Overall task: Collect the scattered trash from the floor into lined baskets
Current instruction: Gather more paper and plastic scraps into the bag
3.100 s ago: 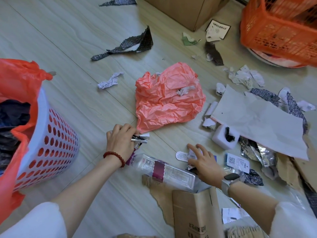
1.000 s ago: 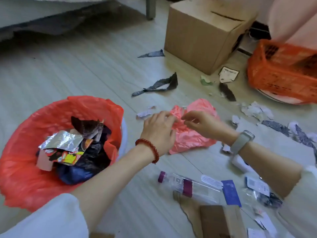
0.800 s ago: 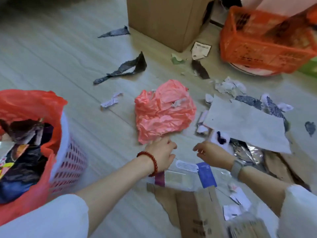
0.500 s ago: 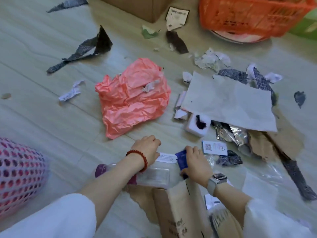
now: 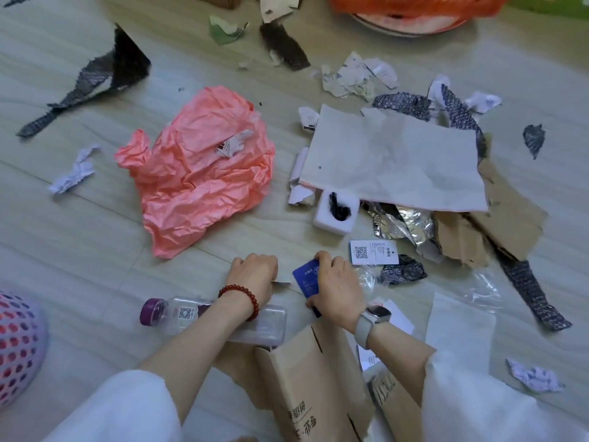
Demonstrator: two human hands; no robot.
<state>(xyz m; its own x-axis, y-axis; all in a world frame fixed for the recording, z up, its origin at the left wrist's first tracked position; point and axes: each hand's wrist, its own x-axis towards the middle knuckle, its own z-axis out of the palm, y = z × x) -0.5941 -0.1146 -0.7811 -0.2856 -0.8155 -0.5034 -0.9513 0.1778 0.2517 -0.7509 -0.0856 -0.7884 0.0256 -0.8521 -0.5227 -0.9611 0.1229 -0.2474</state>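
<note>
Right hand [image 5: 334,288] grips a blue card [image 5: 306,279], its white print unreadable; left hand [image 5: 255,272] seems to pinch a thin scrap beside a QR-labelled bottle [image 5: 191,315]

Soft even daylight, faint shadows, slight motion blur, wide-angle edge distortion

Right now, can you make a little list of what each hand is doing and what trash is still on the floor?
left hand: closed, knuckles up, on the floor above the bottle; a thin white scrap pokes out beside it
right hand: grip on a blue card
bottle: clear, purple cap, lying flat under the left wrist
pink paper: crumpled, on the floor
white sheet: flat, right of the pink paper
basket: left edge
</note>
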